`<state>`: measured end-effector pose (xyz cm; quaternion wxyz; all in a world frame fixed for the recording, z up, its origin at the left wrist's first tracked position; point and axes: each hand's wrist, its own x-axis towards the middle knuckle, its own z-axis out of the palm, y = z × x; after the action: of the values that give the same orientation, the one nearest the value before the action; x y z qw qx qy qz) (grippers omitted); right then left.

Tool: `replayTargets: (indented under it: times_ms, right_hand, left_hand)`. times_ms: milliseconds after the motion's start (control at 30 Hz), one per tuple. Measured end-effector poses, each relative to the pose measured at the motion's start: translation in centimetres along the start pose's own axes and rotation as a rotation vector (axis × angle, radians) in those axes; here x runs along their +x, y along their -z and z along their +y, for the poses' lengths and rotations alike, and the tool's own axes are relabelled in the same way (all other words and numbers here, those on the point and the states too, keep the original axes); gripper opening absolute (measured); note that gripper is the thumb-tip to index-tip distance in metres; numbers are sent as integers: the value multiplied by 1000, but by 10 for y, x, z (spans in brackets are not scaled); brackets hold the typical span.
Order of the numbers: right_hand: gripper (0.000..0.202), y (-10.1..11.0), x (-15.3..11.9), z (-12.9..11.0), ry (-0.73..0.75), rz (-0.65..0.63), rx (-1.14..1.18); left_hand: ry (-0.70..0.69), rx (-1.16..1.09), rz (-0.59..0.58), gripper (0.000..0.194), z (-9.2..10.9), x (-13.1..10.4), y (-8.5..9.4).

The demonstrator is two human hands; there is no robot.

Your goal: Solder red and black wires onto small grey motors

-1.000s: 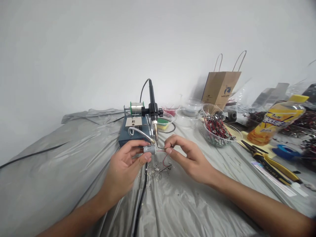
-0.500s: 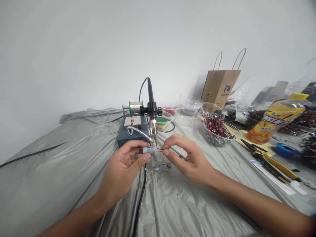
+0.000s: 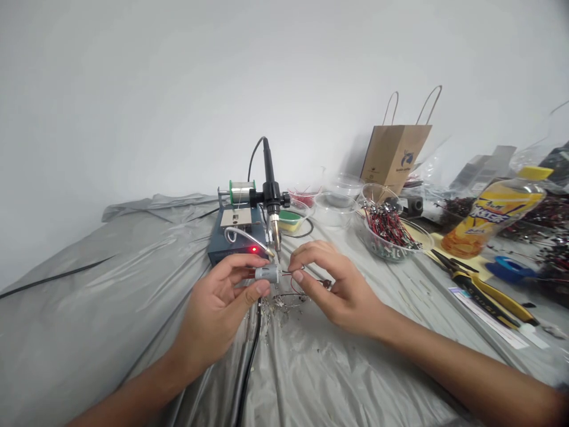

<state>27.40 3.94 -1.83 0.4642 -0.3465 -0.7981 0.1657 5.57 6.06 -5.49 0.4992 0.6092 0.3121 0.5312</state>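
A red light (image 3: 254,249) now glows on the blue metal soldering station (image 3: 231,244), dark a moment ago. The left hand (image 3: 217,311) pinches a small grey metal motor (image 3: 267,273) under the fixed iron's tip (image 3: 276,249). The right hand (image 3: 335,284) pinches a thin red wire (image 3: 297,270) at its end, near the middle of the crinkled grey plastic sheet (image 3: 111,308).

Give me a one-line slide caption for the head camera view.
Left hand holds a small motor under the mounted soldering iron; right hand pinches its wire.
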Motion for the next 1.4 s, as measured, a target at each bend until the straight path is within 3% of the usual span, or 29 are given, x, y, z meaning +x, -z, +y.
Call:
replayTargets:
  times_ms: [500, 667, 767, 867, 933, 1033, 1200, 1333, 1400]
  right_hand:
    - [8, 2, -1, -2, 73, -6, -63]
    - [15, 23, 7, -14, 180, -49, -84]
    - [29, 45, 1, -22, 34, 65, -13]
    - [19, 54, -27, -30, -276, 165, 198]
    - [21, 45, -53, -39, -475, 44, 433]
    - [46, 16, -89, -62, -627, -58, 865]
    - [38, -14, -115, -99, -675, 58, 1381]
    - [37, -17, -124, -109, -659, 250, 1322]
    - [34, -19, -131, -112, -681, 287, 1258]
  left_hand:
    - [-203, 150, -14, 20, 4, -4, 3]
    - [-277, 213, -75, 21, 17, -11, 6]
    - [-278, 201, -88, 18, 37, -14, 5]
    - [-250, 163, -96, 17, 63, -20, 1]
    - [-211, 111, -105, 19, 78, -26, -2]
    - [-140, 10, -108, 21, 94, -37, -10]
    - [-58, -105, -63, 23, 91, -63, -23]
    - [56, -226, 3, 29, 77, -86, -31]
    - [146, -317, 44, 34, 67, -100, -38]
